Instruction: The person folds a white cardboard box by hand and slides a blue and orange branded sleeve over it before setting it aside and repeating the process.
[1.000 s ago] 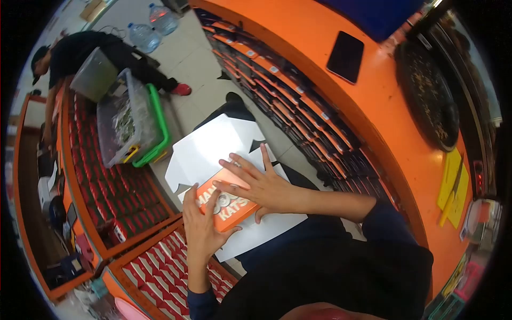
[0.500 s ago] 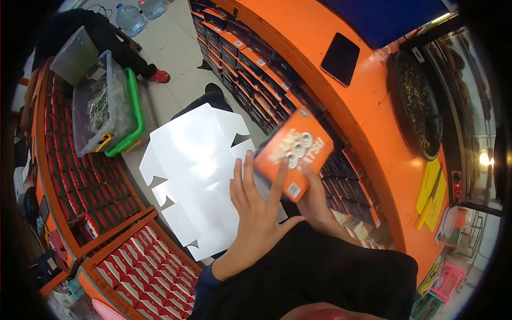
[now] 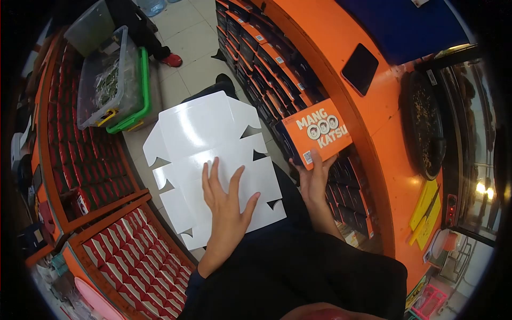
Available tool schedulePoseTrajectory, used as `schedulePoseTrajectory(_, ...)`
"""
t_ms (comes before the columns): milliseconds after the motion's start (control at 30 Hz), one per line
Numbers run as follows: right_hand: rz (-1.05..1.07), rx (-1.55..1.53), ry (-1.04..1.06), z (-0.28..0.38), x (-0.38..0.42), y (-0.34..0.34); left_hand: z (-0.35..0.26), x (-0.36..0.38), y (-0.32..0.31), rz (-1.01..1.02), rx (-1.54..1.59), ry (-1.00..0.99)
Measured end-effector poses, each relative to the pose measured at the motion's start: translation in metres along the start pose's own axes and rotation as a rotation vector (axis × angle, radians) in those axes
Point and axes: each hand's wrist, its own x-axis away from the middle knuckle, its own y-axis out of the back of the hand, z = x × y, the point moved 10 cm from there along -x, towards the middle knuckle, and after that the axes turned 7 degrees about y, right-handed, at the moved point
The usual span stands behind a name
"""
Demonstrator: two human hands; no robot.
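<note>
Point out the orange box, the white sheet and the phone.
Orange box (image 3: 319, 132): head view, middle of its printed face.
White sheet (image 3: 196, 144): head view, bare surface just above its centre.
Phone (image 3: 360, 69): head view, middle of its dark screen.

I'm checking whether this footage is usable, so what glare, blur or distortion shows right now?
Head view: glare whitens part of the white cardboard; head view: wide-angle distortion bows the orange counter, and the corners go black; head view: the orange box looks fairly sharp, its large lettering readable.
</note>
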Motion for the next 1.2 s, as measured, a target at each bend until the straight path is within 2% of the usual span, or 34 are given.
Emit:
schedulePoseTrajectory(167, -0.045, -0.073, 0.189, -0.008, -0.015, 0.003, -0.011, 0.005, -0.025, -0.005, 0.050, -0.060)
schedulePoseTrajectory(233, -0.047, -0.098, 0.213, -0.007, -0.022, 0.009, -0.019, 0.007, -0.043, 0.093, 0.127, -0.105)
schedulePoseTrajectory(300, -0.053, -0.119, 0.238, -0.004, -0.033, 0.018, -0.021, 0.007, -0.054, 0.083, 0.143, -0.139)
schedulePoseTrajectory(367, 0.084, 0.118, 0.386, 0.009, -0.045, 0.010, -0.028, 0.005, -0.062, 0.074, 0.056, -0.167)
schedulePoseTrajectory(433, 0.069, 0.152, 0.399, 0.010, -0.059, 0.008, -0.033, 0.004, -0.068, 0.060, 0.026, -0.182)
schedulePoseTrajectory(500, -0.100, 0.489, 0.457, 0.019, -0.072, 0.017, -0.037, 0.000, -0.075, 0.038, -0.009, -0.197)
schedulePoseTrajectory(567, -0.121, 0.396, 0.410, 0.026, -0.072, 0.006, -0.034, -0.003, -0.078, -0.035, 0.004, -0.185)
schedulePoseTrajectory(633, -0.269, 0.684, 0.247, 0.017, -0.084, 0.030, -0.028, -0.005, -0.082, -0.087, 0.025, -0.153)
schedulePoseTrajectory(667, -0.316, 0.761, 0.364, 0.023, -0.087, 0.033, -0.024, -0.007, -0.081, -0.128, 0.049, -0.123)
schedulePoseTrajectory(700, -0.312, 0.759, 0.363, 0.024, -0.090, 0.032, -0.021, -0.008, -0.082, -0.131, 0.047, -0.121)
schedulePoseTrajectory(767, -0.402, 0.951, 0.308, 0.031, -0.091, 0.036, -0.011, -0.011, -0.083, -0.111, 0.143, -0.081)
schedulePoseTrajectory(867, -0.316, 1.013, 0.317, 0.046, -0.094, 0.021, -0.014, -0.014, -0.076, -0.081, 0.191, -0.062)
schedulePoseTrajectory(1000, -0.340, 0.970, 0.334, 0.046, -0.105, 0.025, -0.008, -0.015, -0.069, -0.107, 0.231, -0.080)
schedulePoseTrajectory(1067, -0.340, 1.022, 0.406, 0.046, -0.109, 0.028, 0.006, -0.019, -0.067, -0.120, 0.393, -0.062)
schedulePoseTrajectory(1167, -0.298, 1.129, 0.339, 0.038, -0.114, 0.036, 0.014, -0.022, -0.067, -0.146, 0.413, -0.011)
schedulePoseTrajectory(1200, -0.353, 1.140, 0.458, 0.036, -0.115, 0.046, 0.013, -0.022, -0.065, -0.166, 0.402, -0.003)
